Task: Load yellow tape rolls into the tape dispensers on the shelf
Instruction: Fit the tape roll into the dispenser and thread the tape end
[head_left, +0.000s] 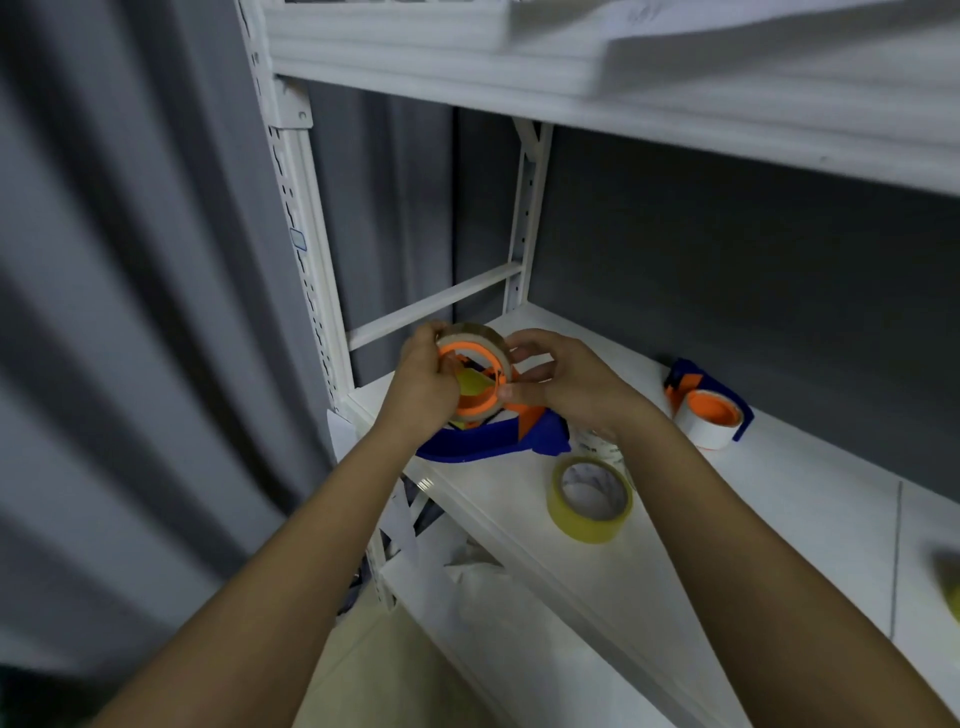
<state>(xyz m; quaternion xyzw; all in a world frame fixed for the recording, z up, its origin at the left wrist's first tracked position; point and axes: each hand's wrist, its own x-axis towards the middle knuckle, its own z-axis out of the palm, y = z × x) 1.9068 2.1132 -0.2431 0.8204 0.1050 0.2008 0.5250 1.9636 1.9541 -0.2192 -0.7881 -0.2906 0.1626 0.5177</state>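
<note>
White shelf under both hands. Blue-orange dispenser held just above it, tape roll on orange hub, between hands. Left hand grips roll's edge; right hand pinches opposite edge. Spare yellow roll near right wrist; second dispenser further right. Risk: roll seated crooked on hub, jams or pops off under uneven pressing.

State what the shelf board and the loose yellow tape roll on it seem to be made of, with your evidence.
Shelf board: probably painted metal; smooth white surface on a slotted steel-style frame.
Loose yellow tape roll: glossy translucent plastic film, seemingly on a pale card core.
</note>
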